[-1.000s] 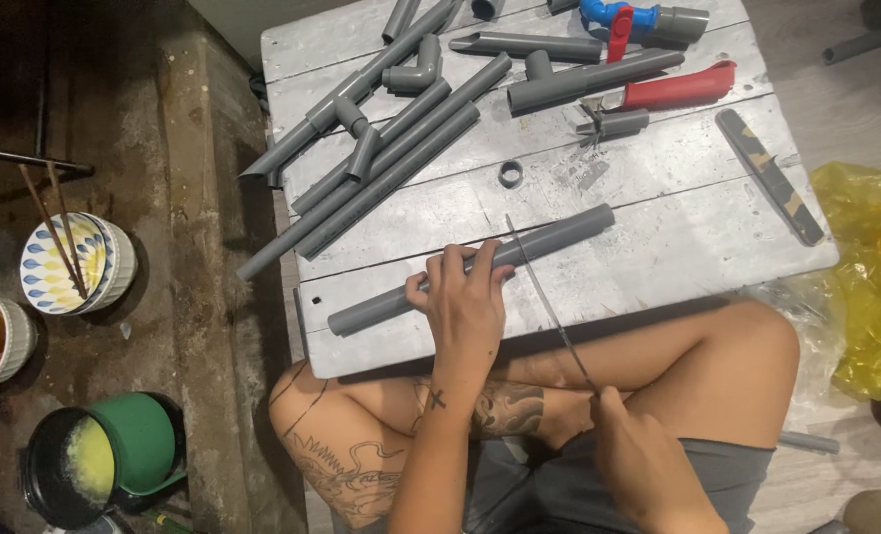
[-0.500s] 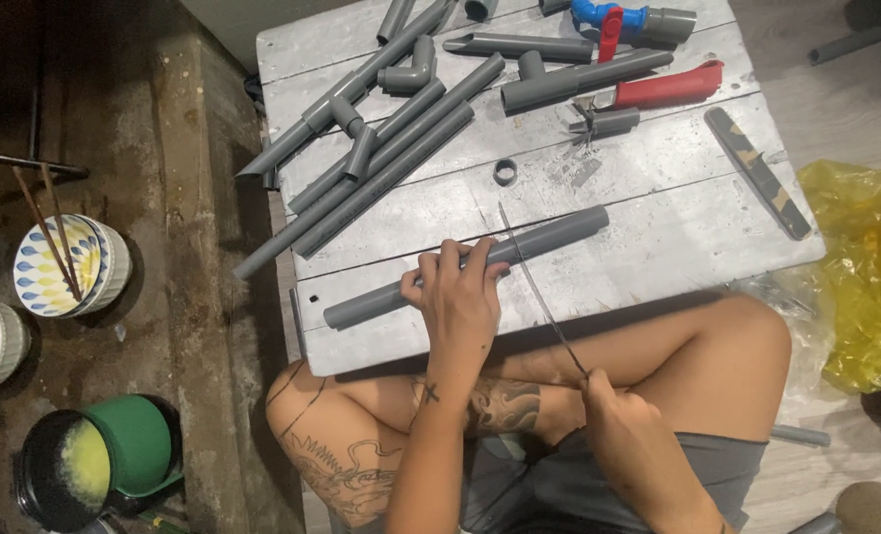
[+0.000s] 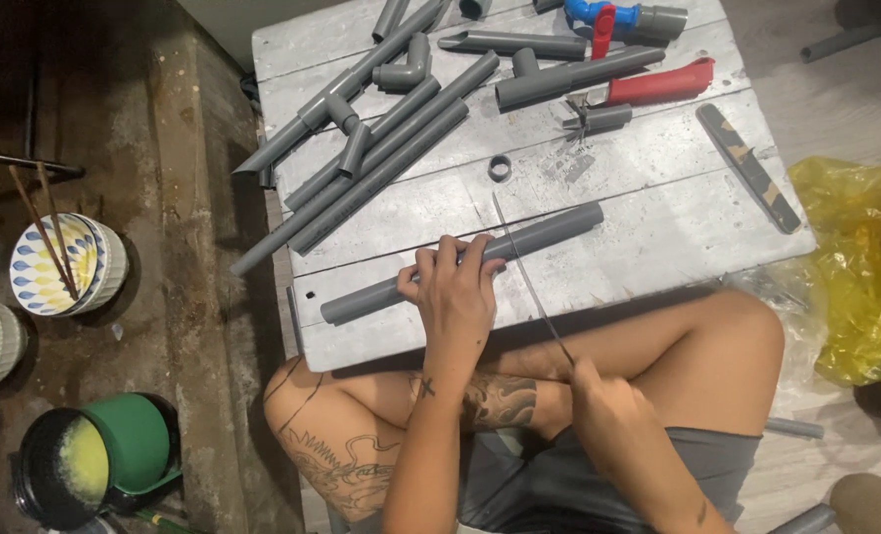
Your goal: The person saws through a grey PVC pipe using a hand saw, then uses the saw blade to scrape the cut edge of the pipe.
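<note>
The left hand (image 3: 455,287) pressed closed over the grey pipe (image 3: 460,262) at the surface's (image 3: 658,247) near edge; the right hand (image 3: 599,391) gripped a thin saw blade (image 3: 529,277) laid across it. The pipe looked light, stiff and slick, best pinned close beside the blade.

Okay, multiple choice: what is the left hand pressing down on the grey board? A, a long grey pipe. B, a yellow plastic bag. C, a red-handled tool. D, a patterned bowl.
A: the left hand wraps over the long grey pipe lying on the grey board, while the right hand holds a thin saw blade across it.
</note>
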